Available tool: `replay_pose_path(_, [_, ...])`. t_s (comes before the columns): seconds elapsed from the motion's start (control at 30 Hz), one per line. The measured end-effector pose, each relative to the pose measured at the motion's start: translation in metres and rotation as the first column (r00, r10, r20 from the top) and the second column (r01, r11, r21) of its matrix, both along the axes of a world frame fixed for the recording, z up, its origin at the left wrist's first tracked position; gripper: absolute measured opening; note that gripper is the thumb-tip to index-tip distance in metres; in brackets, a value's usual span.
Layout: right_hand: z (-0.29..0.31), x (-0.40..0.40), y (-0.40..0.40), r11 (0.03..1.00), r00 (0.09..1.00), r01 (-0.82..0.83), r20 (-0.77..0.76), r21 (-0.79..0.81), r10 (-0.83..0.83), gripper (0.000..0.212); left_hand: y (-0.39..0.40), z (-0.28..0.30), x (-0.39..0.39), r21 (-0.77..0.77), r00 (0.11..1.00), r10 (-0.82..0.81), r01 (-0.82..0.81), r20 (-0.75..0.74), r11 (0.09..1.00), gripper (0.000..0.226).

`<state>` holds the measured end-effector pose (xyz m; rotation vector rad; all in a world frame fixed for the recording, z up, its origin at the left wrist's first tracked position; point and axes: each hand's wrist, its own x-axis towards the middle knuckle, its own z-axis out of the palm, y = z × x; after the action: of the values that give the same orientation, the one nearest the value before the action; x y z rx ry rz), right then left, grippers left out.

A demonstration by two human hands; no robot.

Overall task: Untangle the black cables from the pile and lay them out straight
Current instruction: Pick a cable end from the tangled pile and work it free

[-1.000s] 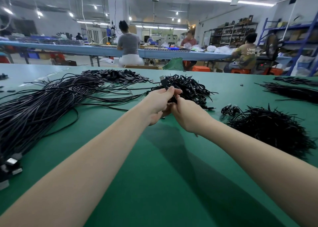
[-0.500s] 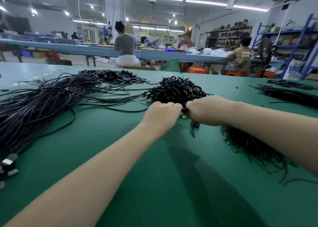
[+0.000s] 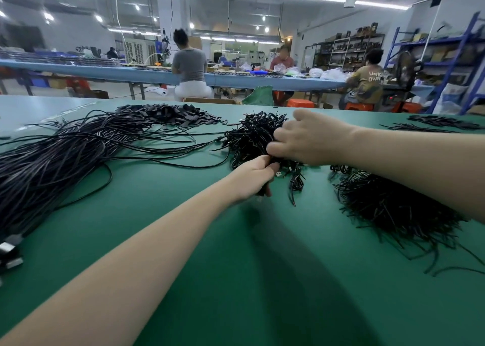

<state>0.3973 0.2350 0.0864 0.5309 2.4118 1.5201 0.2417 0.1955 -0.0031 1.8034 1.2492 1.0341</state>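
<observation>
— So, starting at your far left, what lay on the green table (image 3: 162,240)?

— You had a long sheaf of black cables (image 3: 60,157) fanned across it, their metal plug ends (image 3: 10,248) at the near left edge. Behind that sheaf lay a flat heap of short black strips (image 3: 170,113).

— And your left hand (image 3: 253,179)?

— You reached it forward to the near edge of the tangled pile (image 3: 252,138) in the middle of the table. Your fingers were curled around a few black cable strands at the pile's bottom, so it was grasping them. A small coiled cable (image 3: 296,181) with a silver plug lay just beside that hand, on the mat.

— Then your right hand (image 3: 307,138)?

— You had it on the right flank of the same pile, fingers bent into the strands; it looked to be grasping cable, though the fingertips were hidden in the tangle.

— Further right?

— You had a bushy mound of short black ties (image 3: 393,209) near your right forearm, and thinner black bundles (image 3: 441,124) lay at the far right edge.

— Beyond the table?

— Three people sat at a long blue bench (image 3: 105,71), with blue shelving (image 3: 451,57) on the right.
</observation>
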Motion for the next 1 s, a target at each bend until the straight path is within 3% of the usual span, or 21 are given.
replay_pose_path(0.07, [0.016, 0.009, 0.008, 0.988, 0.967, 0.149, -0.204, -0.043, -0.155, 0.053, 0.003, -0.007, -0.006, 0.115, 0.989, 0.112, -0.1, -0.1, 0.988, 0.027])
replay_pose_path(0.1, [0.027, 0.017, 0.013, 0.968, 0.915, 0.231, -0.318, -0.098, -0.25, 0.069, 0.004, -0.012, -0.014, 0.204, 0.96, 0.198, -0.157, -0.198, 0.966, 0.03])
replay_pose_path(0.17, [0.047, 0.037, 0.022, 0.879, 0.77, 0.407, -0.424, -0.249, -0.477, 0.075, 0.004, -0.021, -0.031, 0.355, 0.849, 0.374, -0.241, -0.374, 0.903, 0.035])
replay_pose_path(0.27, [0.053, 0.065, 0.029, 0.659, 0.628, 0.626, -0.231, -0.417, -0.743, 0.057, 0.007, -0.028, -0.048, 0.394, 0.779, 0.503, -0.357, -0.375, 0.847, 0.036])
replay_pose_path(0.33, [0.042, 0.078, 0.026, 0.539, 0.562, 0.701, -0.103, -0.467, -0.82, 0.049, 0.009, -0.028, -0.049, 0.375, 0.763, 0.558, -0.437, -0.327, 0.817, 0.037])
replay_pose_path(0.4, [0.029, 0.09, 0.025, 0.477, 0.527, 0.687, -0.075, -0.548, -0.846, 0.043, 0.009, -0.03, -0.046, 0.398, 0.738, 0.574, -0.436, -0.354, 0.807, 0.038])
replay_pose_path(0.47, [0.019, 0.101, 0.026, 0.476, 0.525, 0.643, -0.107, -0.6, -0.844, 0.035, 0.008, -0.031, -0.043, 0.421, 0.717, 0.563, -0.397, -0.412, 0.815, 0.038])
replay_pose_path(0.67, [0.008, 0.11, 0.028, 0.578, 0.543, 0.594, -0.25, -0.56, -0.801, 0.019, 0.009, -0.032, -0.043, 0.434, 0.708, 0.547, -0.363, -0.447, 0.824, 0.038])
replay_pose_path(0.87, [0.015, 0.106, 0.028, 0.529, 0.491, 0.64, -0.233, -0.557, -0.839, 0.014, 0.011, -0.034, -0.047, 0.38, 0.777, 0.501, -0.363, -0.381, 0.851, 0.04])
replay_pose_path(1.0, [0.025, 0.097, 0.028, 0.491, 0.457, 0.569, -0.243, -0.66, -0.856, 0.018, 0.013, -0.035, -0.048, 0.35, 0.818, 0.456, -0.338, -0.349, 0.874, 0.039])
